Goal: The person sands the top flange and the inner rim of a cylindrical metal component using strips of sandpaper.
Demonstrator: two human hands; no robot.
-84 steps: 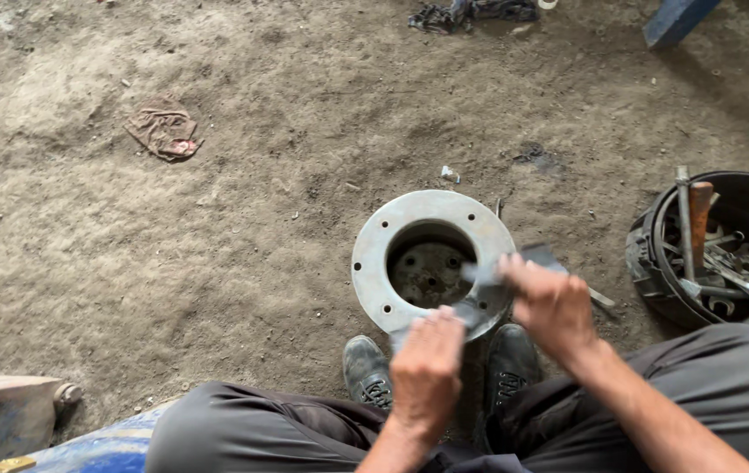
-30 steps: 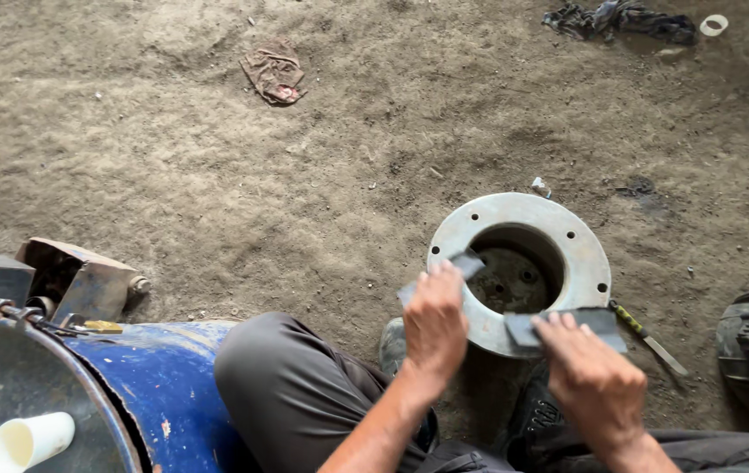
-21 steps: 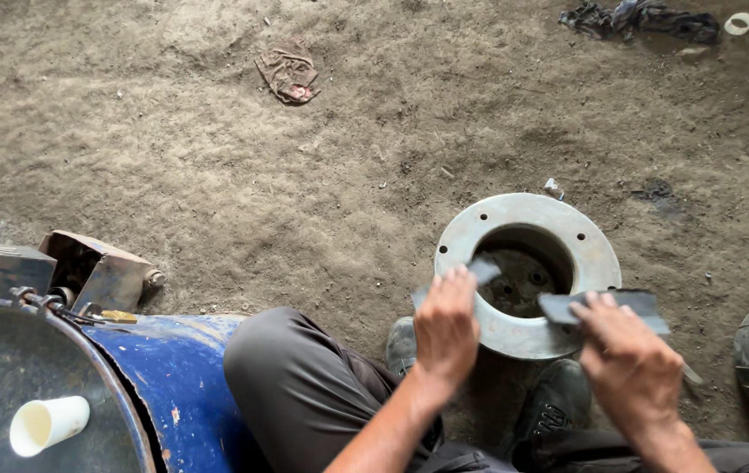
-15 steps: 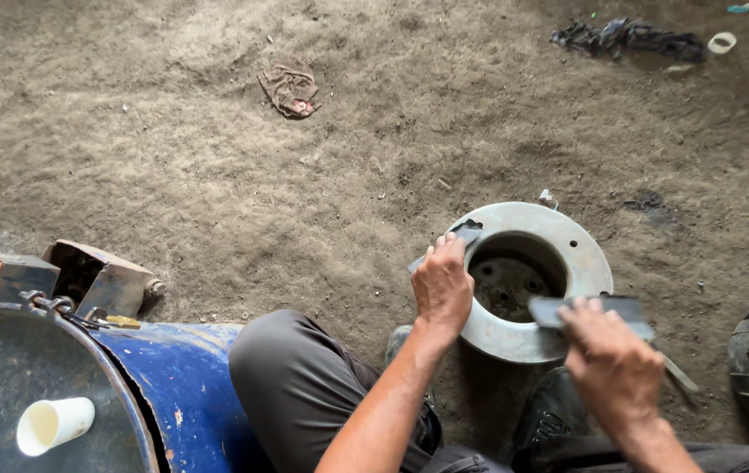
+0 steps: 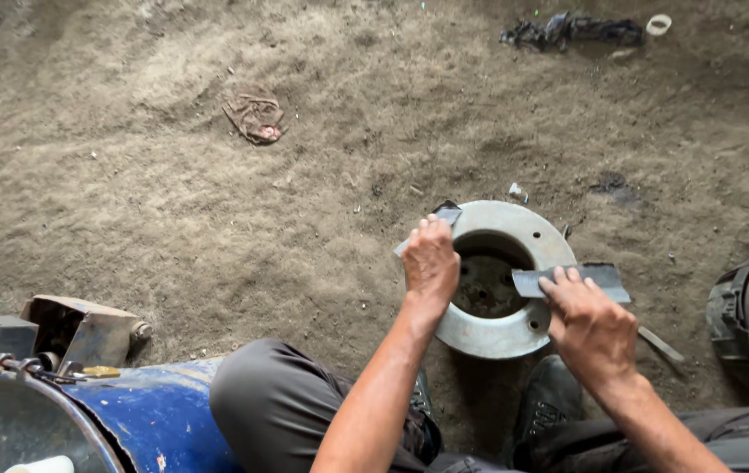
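Round metal flange ring (image 5: 488, 337) lies flat on dirt floor (image 5: 129, 193), just ahead of the shoes, w/in easy reach. Left hand (image 5: 431, 263) is closed on a grey strip (image 5: 446, 215) at ring's 10 o'clock; right hand (image 5: 592, 320) is pressed flat on a 2nd grey strip (image 5: 607, 276) at 3 o'clock, prob. to pin it against rim. Blue drum (image 5: 142, 420) at 8 o'clock.

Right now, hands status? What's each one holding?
Left hand: closed on a small grey strip at the metal ring.
Right hand: pressing a flat grey strip onto the ring.
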